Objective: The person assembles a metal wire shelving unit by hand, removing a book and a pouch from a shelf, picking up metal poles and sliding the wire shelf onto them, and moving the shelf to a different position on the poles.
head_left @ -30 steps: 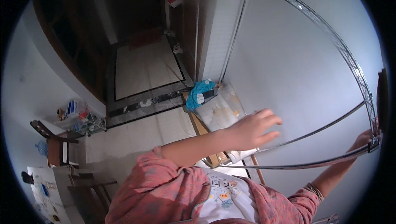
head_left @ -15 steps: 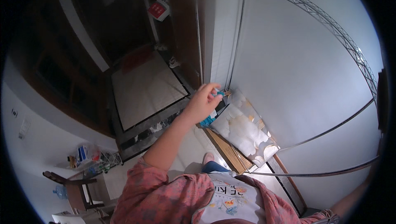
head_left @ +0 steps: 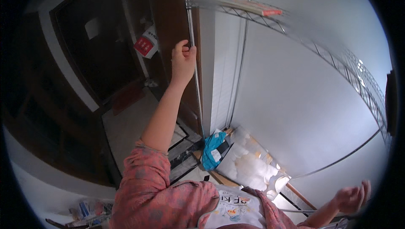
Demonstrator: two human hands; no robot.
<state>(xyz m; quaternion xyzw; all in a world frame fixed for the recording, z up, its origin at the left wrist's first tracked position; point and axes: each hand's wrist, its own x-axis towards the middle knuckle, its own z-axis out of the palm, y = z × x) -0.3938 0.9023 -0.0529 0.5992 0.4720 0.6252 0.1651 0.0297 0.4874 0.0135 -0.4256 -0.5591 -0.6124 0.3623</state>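
My left hand (head_left: 183, 62) is raised in front of the thin chrome upright (head_left: 190, 28) of a wire rack. Its fingers are loosely bent, with a gap to the thumb, and nothing shows in them. The thumb side overlaps the upright; whether it touches cannot be told. Low at the far right is my right hand (head_left: 353, 197), slightly blurred, its fingers half curled and apart. No object is visible in that hand. A wire shelf (head_left: 320, 54) of the rack runs above and between both hands.
A flat red-and-white item (head_left: 270, 12) lies on the shelf. Below stand a teal plastic bag (head_left: 213, 151) and a pale floral-patterned panel (head_left: 249, 161) against the wall. A red-and-white box (head_left: 146, 43) is near the dark door (head_left: 95, 39). A pale mat (head_left: 130, 121) covers floor at left.
My left hand has risen from over the teal bag to beside the upright. My right hand has come into view at lower right. The view has tilted upward, showing more of the shelf.
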